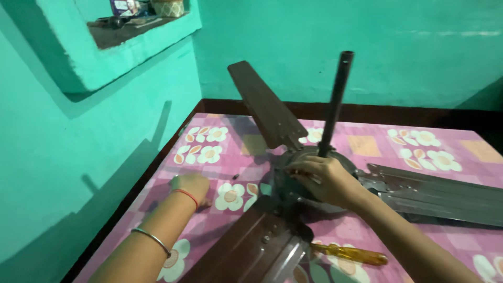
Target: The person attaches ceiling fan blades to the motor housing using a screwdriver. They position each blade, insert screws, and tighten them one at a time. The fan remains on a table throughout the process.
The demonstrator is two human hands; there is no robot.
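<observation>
We see a brown ceiling fan [293, 183] lying on a bed covered with a pink flowered sheet [209, 152], and we take the fan's round motor housing as our landmark. The right hand [327, 178] lies on top of the housing, fingers curled over its near-left rim, gripping it. A dark down rod [335, 99] rises from the middle of the housing, just behind that hand, leaning slightly to the right.

Three blades spread from the housing: one [267, 105] tilts up and away toward the back left, one [435, 194] runs out flat to the right, and one [246, 251] comes toward us at the lower left.

The left hand [191, 187] rests on the sheet to the left of the housing, apart from the fan, fingers bent down against the cloth; we cannot tell whether it pinches anything. That wrist carries a red thread and, farther up the forearm, a metal bangle. A small dark bit [236, 176], perhaps a screw, lies on the sheet between this hand and the housing.

A screwdriver with a yellow handle [348, 254] lies on the sheet on the near side of the housing, beside the nearest blade, untouched. Green walls stand behind the fan, with a recessed shelf [131, 29] high up to its left.
</observation>
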